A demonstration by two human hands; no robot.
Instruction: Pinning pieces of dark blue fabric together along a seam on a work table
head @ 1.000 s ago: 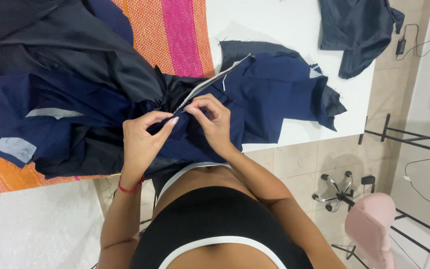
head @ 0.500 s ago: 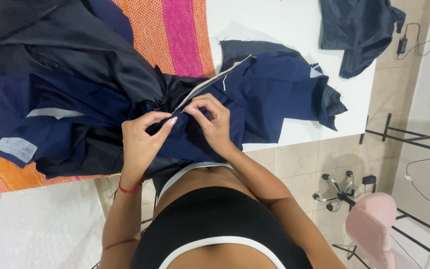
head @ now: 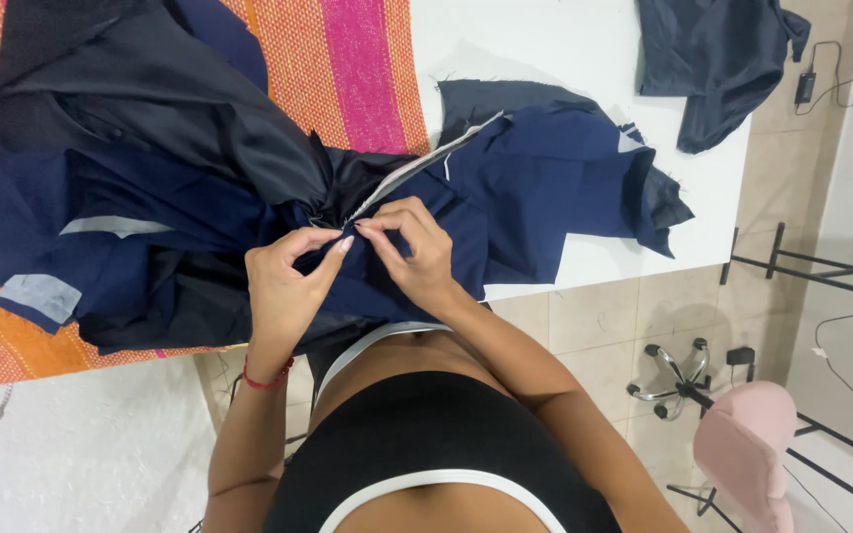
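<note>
My left hand (head: 288,286) and right hand (head: 417,252) both pinch seam of navy garment (head: 180,237), fingertips nearly meeting, at near edge of white table (head: 535,59). Cloth soft, light, limp, likely slippery lining; best held at pale seam edge (head: 417,163). Striped orange-pink cloth (head: 348,69) beneath. Dark fabric piece (head: 713,59) at far right corner. Tiled floor, pink chair (head: 752,454).

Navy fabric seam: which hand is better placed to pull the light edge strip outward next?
Probably the right hand. Its fingers pinch the navy fabric right where the light edge strip begins. The left hand meets it there too, but lies over the bunched dark fabric side.
</note>
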